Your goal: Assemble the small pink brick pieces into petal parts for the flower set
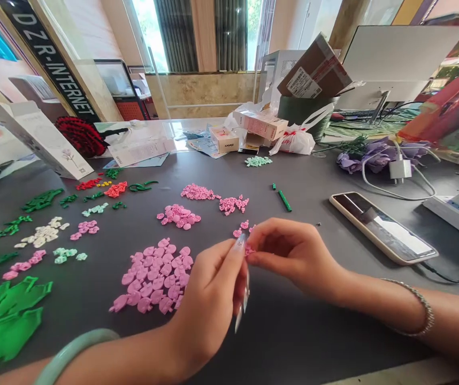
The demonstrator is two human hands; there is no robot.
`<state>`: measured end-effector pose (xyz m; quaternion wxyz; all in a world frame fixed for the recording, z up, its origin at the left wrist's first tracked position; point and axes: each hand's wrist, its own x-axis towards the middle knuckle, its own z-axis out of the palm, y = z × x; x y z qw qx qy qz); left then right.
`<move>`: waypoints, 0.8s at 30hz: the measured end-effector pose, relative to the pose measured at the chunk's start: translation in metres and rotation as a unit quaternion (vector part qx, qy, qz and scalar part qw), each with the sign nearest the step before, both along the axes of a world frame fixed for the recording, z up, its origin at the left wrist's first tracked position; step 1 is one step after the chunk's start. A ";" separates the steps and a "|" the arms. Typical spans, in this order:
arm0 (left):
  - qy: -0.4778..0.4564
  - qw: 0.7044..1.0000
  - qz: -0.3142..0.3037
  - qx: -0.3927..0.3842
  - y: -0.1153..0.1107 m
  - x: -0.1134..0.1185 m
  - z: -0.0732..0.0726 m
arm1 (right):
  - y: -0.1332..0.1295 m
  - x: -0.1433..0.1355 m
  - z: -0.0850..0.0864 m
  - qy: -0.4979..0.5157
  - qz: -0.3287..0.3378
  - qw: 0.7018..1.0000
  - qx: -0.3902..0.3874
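Note:
My left hand (217,289) and my right hand (293,254) meet over the front of the dark table. Between their fingertips is a small pink plastic piece (249,249), mostly covered by the fingers. Both hands are closed in a pinch on it. Just behind them lie a few pink round pieces (238,231). Beside my left hand spreads a pile of pink petal-shaped pieces (157,275). Farther back are heaps of smaller pink pieces (178,216). A green stick (284,201) lies beyond my right hand, with a short green piece (273,186) near its far end.
On the left are green leaf pieces (8,321), white pieces (45,233) and red pieces (116,189). A phone (382,227) with a cable lies at right, near a white charger (400,169) and purple flowers (374,152). Small boxes (261,125) and a bin (307,112) stand behind.

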<state>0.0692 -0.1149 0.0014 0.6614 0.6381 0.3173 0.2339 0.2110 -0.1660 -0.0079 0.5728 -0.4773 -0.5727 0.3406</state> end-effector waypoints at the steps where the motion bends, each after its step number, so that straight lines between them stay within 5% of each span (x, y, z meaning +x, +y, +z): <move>1: 0.000 1.000 0.000 0.004 -0.002 -0.001 -0.001 | 0.000 -0.001 -0.002 0.015 0.004 1.000 -0.003; 13: 0.033 0.960 -0.014 0.276 0.013 -0.005 -0.010 | 0.001 -0.003 -0.006 0.127 -0.024 0.990 -0.059; 24: 0.049 0.957 -0.010 0.286 0.021 -0.002 -0.012 | 0.000 -0.005 -0.006 0.150 -0.007 0.983 -0.108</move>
